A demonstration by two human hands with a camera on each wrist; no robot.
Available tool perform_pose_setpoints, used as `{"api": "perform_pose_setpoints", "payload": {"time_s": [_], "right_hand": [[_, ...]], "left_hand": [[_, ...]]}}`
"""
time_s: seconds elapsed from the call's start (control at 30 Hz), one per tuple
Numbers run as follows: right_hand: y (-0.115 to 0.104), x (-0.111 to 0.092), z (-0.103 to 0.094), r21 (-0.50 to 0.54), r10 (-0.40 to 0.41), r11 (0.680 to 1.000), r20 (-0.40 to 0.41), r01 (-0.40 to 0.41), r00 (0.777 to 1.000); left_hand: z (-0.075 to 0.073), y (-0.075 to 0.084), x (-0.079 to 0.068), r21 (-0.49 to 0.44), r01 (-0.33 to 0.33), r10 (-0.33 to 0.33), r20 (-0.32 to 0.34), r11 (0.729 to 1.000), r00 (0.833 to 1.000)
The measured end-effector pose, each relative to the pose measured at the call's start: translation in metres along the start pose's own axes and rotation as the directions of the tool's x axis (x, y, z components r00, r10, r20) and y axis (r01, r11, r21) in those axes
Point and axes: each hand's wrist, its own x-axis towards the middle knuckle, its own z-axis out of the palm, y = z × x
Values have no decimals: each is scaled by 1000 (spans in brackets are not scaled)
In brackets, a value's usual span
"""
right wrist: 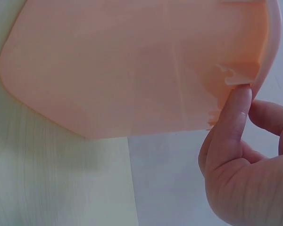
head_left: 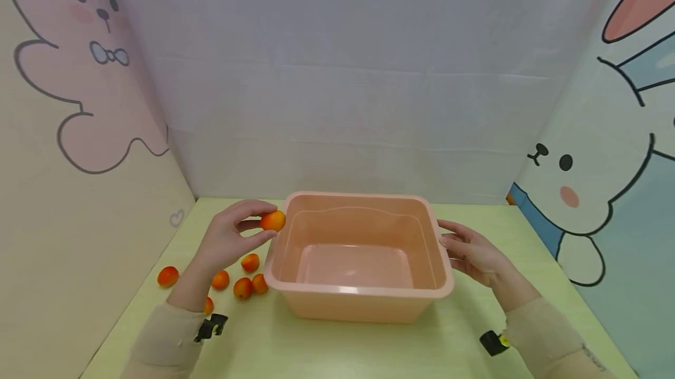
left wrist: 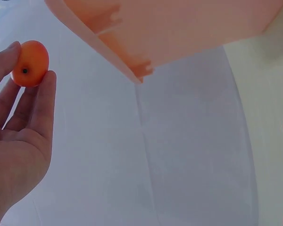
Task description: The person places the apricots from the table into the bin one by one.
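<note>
In the head view my left hand [head_left: 230, 235] pinches a small orange-red fruit [head_left: 273, 221] between thumb and fingertips, right at the left rim of a peach-coloured plastic basin [head_left: 358, 294]. The left wrist view shows a dark spot on the end of this fruit [left wrist: 33, 61], which the fingertips of the left hand [left wrist: 26, 125] hold up beside the basin. Across from it, my right hand [head_left: 477, 253] grips the basin's right rim. Seen from the right wrist, one digit of that hand [right wrist: 236, 155] tucks under the rim and another lies along its outer edge. Inside, the basin shows only its bare floor.
Several similar fruits [head_left: 243, 288] lie on the pale wooden table [head_left: 337, 352] left of the basin, some near or behind the left forearm. A white cloth wall [head_left: 348, 92] stands behind, with cartoon-printed panels [head_left: 596, 191] along both sides.
</note>
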Motion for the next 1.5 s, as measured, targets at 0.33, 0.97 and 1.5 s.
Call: {"api": "perform_pose_setpoints", "payload": {"time_s": [0.33, 0.97, 1.5], "right_hand": [[1, 0, 0, -6, 2, 1000, -5, -2, 1000], [4, 0, -2, 18, -47, 999, 34, 47, 998], [2, 1, -1, -12, -54, 998, 42, 54, 998]], "left_hand": [[25, 22, 27, -8, -15, 16, 134, 1000, 991], [60, 67, 94, -6, -117, 112, 347, 993, 931], [104, 80, 132, 76, -129, 71, 522, 989, 850]]}}
